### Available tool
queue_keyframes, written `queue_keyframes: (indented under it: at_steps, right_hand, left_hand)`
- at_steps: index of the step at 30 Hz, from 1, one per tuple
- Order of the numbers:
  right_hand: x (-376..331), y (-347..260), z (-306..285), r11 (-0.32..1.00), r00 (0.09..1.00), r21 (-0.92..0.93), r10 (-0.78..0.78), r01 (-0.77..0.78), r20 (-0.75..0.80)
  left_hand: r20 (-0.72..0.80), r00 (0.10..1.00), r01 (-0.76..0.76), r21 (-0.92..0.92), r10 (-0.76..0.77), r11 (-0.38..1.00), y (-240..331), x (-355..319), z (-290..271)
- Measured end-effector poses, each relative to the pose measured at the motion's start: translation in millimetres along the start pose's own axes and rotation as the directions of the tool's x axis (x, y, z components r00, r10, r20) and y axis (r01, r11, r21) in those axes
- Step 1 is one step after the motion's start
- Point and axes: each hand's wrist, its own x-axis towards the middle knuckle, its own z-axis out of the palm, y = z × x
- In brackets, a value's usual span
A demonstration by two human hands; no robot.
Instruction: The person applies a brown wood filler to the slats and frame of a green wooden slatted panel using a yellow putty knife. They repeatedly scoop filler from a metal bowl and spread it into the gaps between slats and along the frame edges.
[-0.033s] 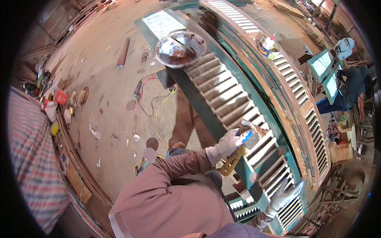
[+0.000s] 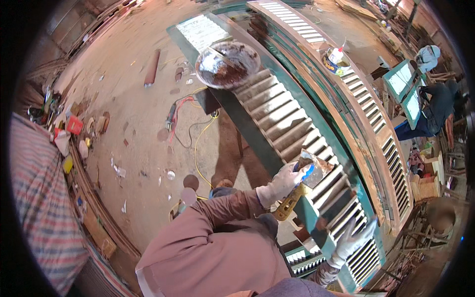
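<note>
Nothing has visibly moved since the earlier frame. On the left, the gloved left hand (image 2: 282, 184) is closed around a yellow-handled putty knife (image 2: 301, 184), its blade lying on the pale slats of the green louvered shutter (image 2: 277, 123) near its lower end. Farther right, the gloved right hand (image 2: 354, 240) rests open, fingers spread, on the shutter's lower slats, while a metal bowl of brown filler (image 2: 227, 63) sits on the shutter's far end.
</note>
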Motion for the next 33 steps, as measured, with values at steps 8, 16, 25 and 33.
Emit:
queue_keyframes:
  at_steps: [8, 16, 25, 33]
  right_hand:
    - [38.9, -272.0, 67.8, 0.878, 0.866, 0.253, -0.458, 0.406, 0.202]
    - [81.6, -399.4, 107.9, 0.399, 0.420, 0.315, -0.908, 0.861, 0.002]
    - [190.7, -476.7, 139.6, 0.659, 0.860, 0.739, -0.291, -0.137, 0.419]
    - [247.7, -507.2, 211.8, 0.971, 0.782, 0.188, -0.233, 0.150, 0.578]
  left_hand:
    - [-0.290, 0.953, -0.018, -0.338, -0.086, 0.941, 105.1, -29.6, -147.5]
    - [-0.037, 0.981, -0.191, -0.368, 0.191, 0.910, 116.7, -54.5, -228.9]
    - [-0.448, 0.853, -0.353, -0.116, 0.268, 0.929, 199.3, 33.4, -366.7]
    - [-0.123, 0.931, -0.331, 0.121, 0.345, 0.936, 201.4, 48.7, -344.3]
